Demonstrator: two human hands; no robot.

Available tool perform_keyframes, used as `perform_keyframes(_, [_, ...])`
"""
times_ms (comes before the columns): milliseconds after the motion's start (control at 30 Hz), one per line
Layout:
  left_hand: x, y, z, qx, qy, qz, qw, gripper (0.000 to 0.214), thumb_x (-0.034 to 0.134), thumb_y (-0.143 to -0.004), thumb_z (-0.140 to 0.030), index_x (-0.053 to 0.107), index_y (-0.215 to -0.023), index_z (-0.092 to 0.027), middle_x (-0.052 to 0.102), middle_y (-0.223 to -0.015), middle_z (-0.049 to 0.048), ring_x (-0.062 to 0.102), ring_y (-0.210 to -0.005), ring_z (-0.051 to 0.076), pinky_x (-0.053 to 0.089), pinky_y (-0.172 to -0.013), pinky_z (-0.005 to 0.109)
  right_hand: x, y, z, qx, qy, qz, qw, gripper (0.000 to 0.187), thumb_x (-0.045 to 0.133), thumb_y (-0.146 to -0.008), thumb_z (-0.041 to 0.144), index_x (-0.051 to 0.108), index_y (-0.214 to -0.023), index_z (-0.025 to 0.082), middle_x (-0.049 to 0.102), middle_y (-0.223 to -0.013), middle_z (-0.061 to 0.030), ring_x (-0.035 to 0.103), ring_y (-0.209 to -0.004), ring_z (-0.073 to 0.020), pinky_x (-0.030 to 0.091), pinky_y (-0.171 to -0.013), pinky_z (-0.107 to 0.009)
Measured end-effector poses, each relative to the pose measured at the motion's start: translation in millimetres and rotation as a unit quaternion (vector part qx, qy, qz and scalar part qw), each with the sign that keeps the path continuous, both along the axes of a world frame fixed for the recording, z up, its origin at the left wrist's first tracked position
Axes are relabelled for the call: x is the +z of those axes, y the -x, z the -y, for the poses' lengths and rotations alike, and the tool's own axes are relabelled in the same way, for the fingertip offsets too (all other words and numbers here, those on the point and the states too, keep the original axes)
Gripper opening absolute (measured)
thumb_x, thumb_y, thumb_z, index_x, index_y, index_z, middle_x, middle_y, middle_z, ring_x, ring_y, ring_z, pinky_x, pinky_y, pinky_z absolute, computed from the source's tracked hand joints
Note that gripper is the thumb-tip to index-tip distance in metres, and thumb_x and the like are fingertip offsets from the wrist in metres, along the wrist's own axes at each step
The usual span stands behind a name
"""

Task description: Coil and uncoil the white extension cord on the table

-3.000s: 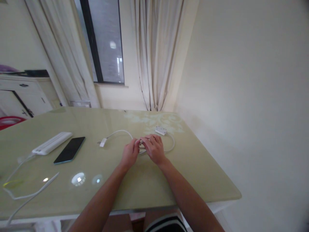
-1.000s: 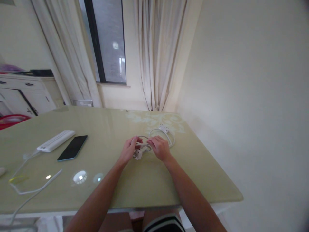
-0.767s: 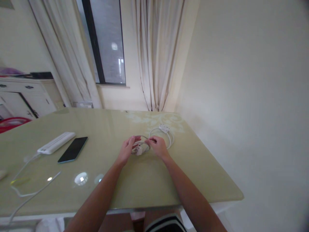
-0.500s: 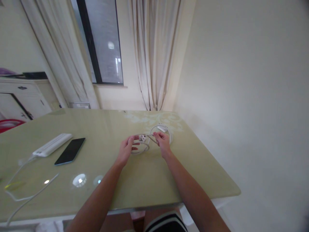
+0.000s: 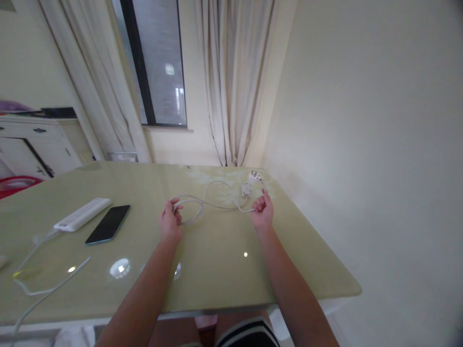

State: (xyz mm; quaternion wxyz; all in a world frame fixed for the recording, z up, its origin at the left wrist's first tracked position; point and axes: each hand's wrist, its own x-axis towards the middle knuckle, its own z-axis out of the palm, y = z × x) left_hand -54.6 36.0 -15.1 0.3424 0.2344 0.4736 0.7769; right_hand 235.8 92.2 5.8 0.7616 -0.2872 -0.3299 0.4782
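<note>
A white power cord runs in loose loops between my two hands above the table. My left hand is closed around the loops at their left end. My right hand pinches the cord near its other end. Just beyond the right hand are a white plug with the cord attached and, farther back, a small white socket block. Whether these two rest on the table or hang slightly above it I cannot tell.
On the left of the glossy table lie a black phone and a long white power strip. The strip's white cable trails to the front edge. A wall borders the right side; curtains hang behind.
My hands have moved apart, left hand leftward and right hand rightward, drawing the cord out between them. The plug and socket block have shifted to the right.
</note>
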Motion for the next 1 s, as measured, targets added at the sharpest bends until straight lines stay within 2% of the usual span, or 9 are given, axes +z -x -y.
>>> perform_keyframes(133, [7.4,16,5,0.113,-0.003,-0.067,0.991,0.063,0.046,-0.090,-0.066,0.072,-0.100,-0.010,0.062,-0.060,0.0001,0.027,-0.039,0.006,0.016,-0.040,0.023,-11.9,-29,-18,-0.087,0.028,0.006,0.996,0.018,0.058,-0.092,0.039,0.056,-0.088,0.022,0.030,-0.053,0.0121,0.023,-0.044,-0.0068,0.024,-0.044,-0.022])
perform_keyframes(200, [8.3,18,11,0.125,0.001,-0.146,0.981,0.064,0.038,-0.094,-0.063,0.075,-0.093,-0.010,0.062,-0.059,0.0020,0.033,-0.041,0.008,0.021,-0.043,0.024,-18.5,-33,-24,-0.098,0.055,-0.033,0.993,0.006,0.059,-0.090,0.028,0.059,-0.092,0.022,0.034,-0.053,0.0119,0.025,-0.043,-0.0063,0.024,-0.044,-0.020])
perform_keyframes(267, [6.8,15,18,0.110,0.002,-0.259,0.959,0.061,0.037,-0.096,-0.058,0.076,-0.088,-0.012,0.064,-0.060,0.0038,0.046,-0.048,0.012,0.030,-0.048,0.024,-23.3,-33,-28,-0.096,0.078,-0.073,0.990,0.009,0.059,-0.087,0.020,0.062,-0.095,0.022,0.035,-0.053,0.0123,0.025,-0.042,-0.0057,0.023,-0.043,-0.018])
perform_keyframes(400, [-1.0,3,24,-0.034,-0.006,-0.482,0.875,0.054,0.037,-0.098,-0.051,0.077,-0.097,-0.016,0.067,-0.064,0.0039,0.060,-0.061,0.017,0.041,-0.059,0.028,-27.1,-24,-27,-0.075,0.109,-0.109,0.985,0.009,0.061,-0.088,0.022,0.063,-0.096,0.022,0.026,-0.047,0.0146,0.018,-0.039,-0.0061,0.018,-0.039,-0.017])
perform_keyframes(533, [-10.0,-13,18,-0.216,0.022,-0.613,0.760,0.048,0.045,-0.096,-0.054,0.076,-0.104,-0.018,0.071,-0.078,0.0050,0.064,-0.070,0.020,0.044,-0.069,0.031,-28.2,-14,-21,-0.039,0.119,-0.082,0.989,0.021,0.065,-0.088,0.038,0.066,-0.094,0.018,0.020,-0.042,0.0159,0.013,-0.038,-0.0059,0.014,-0.037,-0.020])
perform_keyframes(633, [-14.9,-19,13,-0.241,0.061,-0.661,0.708,0.053,0.052,-0.092,-0.062,0.072,-0.114,-0.019,0.071,-0.089,0.0070,0.065,-0.086,0.024,0.046,-0.084,0.037,-30.0,-3,-17,-0.034,0.107,-0.021,0.993,0.036,0.064,-0.087,0.051,0.067,-0.089,0.016,0.027,-0.041,0.0142,0.018,-0.036,-0.0058,0.014,-0.038,-0.021])
perform_keyframes(733, [-18.6,-18,12,-0.158,0.123,-0.685,0.700,0.061,0.057,-0.086,-0.069,0.069,-0.119,-0.019,0.069,-0.112,0.0126,0.060,-0.110,0.032,0.040,-0.099,0.045,-33.7,10,-16,-0.052,0.095,0.055,0.993,0.045,0.062,-0.084,0.061,0.065,-0.079,0.016,0.037,-0.044,0.0103,0.025,-0.037,-0.0062,0.015,-0.039,-0.022])
perform_keyframes(867, [-25.2,-13,12,-0.037,0.223,-0.674,0.703,0.090,0.061,-0.079,-0.072,0.049,-0.146,-0.013,0.045,-0.150,0.0236,0.042,-0.135,0.043,0.033,-0.109,0.054,-40.4,23,-13,-0.060,0.065,0.180,0.980,0.054,0.054,-0.085,0.068,0.065,-0.072,0.017,0.045,-0.052,0.0052,0.038,-0.045,-0.0088,0.025,-0.045,-0.023])
perform_keyframes(1000, [-31.6,-10,9,-0.052,0.257,-0.660,0.704,0.098,0.061,-0.080,-0.067,0.037,-0.153,-0.007,0.047,-0.146,0.0284,0.044,-0.134,0.047,0.034,-0.109,0.058,-44.8,34,-3,-0.046,0.001,0.359,0.932,0.053,0.046,-0.092,0.060,0.068,-0.069,0.017,0.054,-0.062,-0.0006,0.051,-0.060,-0.0136,0.037,-0.060,-0.026])
